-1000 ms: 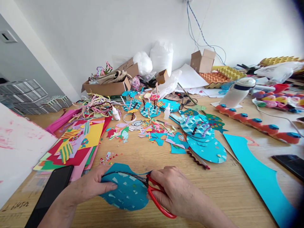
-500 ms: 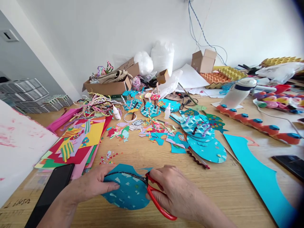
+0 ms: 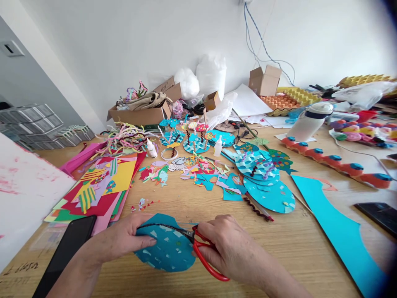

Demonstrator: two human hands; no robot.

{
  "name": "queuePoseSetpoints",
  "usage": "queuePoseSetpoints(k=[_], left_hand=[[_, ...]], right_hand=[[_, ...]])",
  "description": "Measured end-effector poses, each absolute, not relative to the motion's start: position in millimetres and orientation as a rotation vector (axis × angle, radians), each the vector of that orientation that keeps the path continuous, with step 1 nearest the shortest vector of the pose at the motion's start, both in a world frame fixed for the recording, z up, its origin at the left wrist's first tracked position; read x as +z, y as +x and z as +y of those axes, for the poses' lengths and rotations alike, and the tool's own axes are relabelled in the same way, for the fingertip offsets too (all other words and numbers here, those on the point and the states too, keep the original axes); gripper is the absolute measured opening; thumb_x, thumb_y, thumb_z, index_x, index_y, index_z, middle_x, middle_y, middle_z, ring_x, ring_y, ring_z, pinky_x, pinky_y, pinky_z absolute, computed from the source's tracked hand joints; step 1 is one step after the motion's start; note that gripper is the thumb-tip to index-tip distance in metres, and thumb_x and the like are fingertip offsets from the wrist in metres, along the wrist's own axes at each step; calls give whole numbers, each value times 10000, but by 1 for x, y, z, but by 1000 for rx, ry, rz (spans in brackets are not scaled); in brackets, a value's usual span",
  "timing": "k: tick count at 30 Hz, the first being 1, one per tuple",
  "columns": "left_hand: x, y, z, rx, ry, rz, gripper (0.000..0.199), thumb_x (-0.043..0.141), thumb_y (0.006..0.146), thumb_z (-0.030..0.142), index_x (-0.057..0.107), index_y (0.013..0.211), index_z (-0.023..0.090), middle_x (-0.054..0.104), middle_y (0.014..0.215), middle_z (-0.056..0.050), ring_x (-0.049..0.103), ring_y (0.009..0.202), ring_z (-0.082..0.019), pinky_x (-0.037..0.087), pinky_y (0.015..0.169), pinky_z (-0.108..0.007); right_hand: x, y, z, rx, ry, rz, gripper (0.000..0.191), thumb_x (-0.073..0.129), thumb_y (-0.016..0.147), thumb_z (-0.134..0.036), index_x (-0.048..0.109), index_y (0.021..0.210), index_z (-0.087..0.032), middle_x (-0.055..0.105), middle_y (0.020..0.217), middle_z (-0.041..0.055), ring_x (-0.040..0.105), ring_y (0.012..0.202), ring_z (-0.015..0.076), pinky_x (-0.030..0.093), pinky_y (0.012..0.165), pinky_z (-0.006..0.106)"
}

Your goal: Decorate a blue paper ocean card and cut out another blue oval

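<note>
My left hand [image 3: 124, 240] pinches the left edge of a blue paper disc [image 3: 167, 250] speckled with pale scraps, thumb on top. My right hand [image 3: 220, 244] is closed round the red handles of a pair of scissors [image 3: 211, 265]. Their dark blades run leftward across the upper part of the disc, along a curved line, towards my left fingers. Blue paper sticks up behind the blades. How far the blades are apart is hard to see. Both hands are just above the wooden table, close to its near side.
Coloured paper sheets [image 3: 124, 178] and a black phone [image 3: 70, 248] lie left. Paper scraps [image 3: 198, 167], two glue bottles [image 3: 218, 145] and blue discs [image 3: 269, 194] spread across the middle. A large blue paper offcut [image 3: 335, 223], an orange egg-carton strip [image 3: 335, 161] and a white jug [image 3: 312, 120] occupy the right.
The scissors and my right hand have shifted very slightly, and the red handles sit a little higher. The left hand keeps its hold on the disc.
</note>
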State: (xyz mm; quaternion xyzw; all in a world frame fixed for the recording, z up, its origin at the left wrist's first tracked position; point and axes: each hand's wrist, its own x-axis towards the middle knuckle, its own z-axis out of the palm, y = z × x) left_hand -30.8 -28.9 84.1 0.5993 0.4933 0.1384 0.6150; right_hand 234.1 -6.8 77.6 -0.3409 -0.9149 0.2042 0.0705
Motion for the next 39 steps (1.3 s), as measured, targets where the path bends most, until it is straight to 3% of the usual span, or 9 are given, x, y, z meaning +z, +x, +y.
queuePoseSetpoints(k=[17, 22, 29, 39], left_hand=[[96, -25, -28, 177, 1646, 1261, 315, 578, 766, 328, 609, 1070, 251, 666, 927, 8, 560, 927, -210, 428, 787, -258], [97, -21, -25, 174, 1673, 1239, 290, 575, 752, 374, 634, 996, 228, 665, 921, 1, 580, 862, -203, 446, 759, -259], [99, -21, -23, 163, 1753, 1276, 226, 584, 754, 369, 648, 917, 226, 664, 938, -2, 566, 912, -218, 432, 780, -259], [102, -25, -20, 130, 1827, 1299, 262, 589, 754, 388, 654, 973, 259, 670, 966, 10, 549, 971, -236, 402, 840, -272]], right_hand=[[87, 235, -8, 792, -1048, -2735, 227, 415, 848, -386, 504, 772, -191, 594, 707, 33, 520, 635, 149, 271, 563, 243], [86, 236, -8, 761, -1049, -2726, 236, 411, 847, -399, 501, 766, -197, 594, 697, 32, 515, 627, 149, 266, 558, 241], [82, 237, -9, 727, -1026, -2711, 215, 411, 848, -360, 481, 725, -200, 591, 653, 12, 494, 575, 126, 248, 532, 235], [83, 236, -5, 622, -1011, -2750, 220, 402, 854, -336, 505, 726, -189, 598, 632, 14, 525, 573, 128, 232, 536, 258]])
